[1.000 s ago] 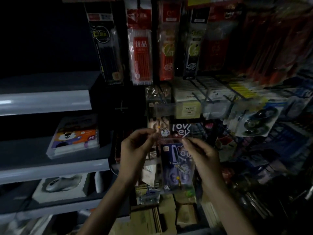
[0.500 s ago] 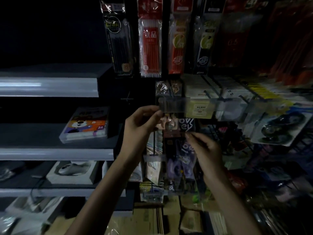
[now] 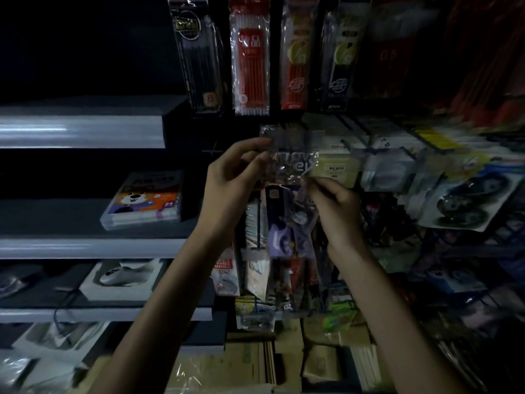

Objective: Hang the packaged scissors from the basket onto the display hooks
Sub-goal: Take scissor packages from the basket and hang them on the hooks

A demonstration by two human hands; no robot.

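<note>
Head: left hand [image 3: 227, 183], right hand [image 3: 338, 206] pinch scissors pack [image 3: 284, 223]; box [image 3: 145, 200] reads "24".

we are looking at the packaged scissors [image 3: 287, 223], which are showing lavender handles against a dark navy card, with white lettering on the clear header. above, one pencil pack [image 3: 250, 61] is showing red and white, and the black pack [image 3: 196, 58] beside it is carrying yellowish print. on the pale grey shelf [image 3: 82, 132], a flat box [image 3: 145, 199] is showing an orange panel and a white cartoon bear.
</note>
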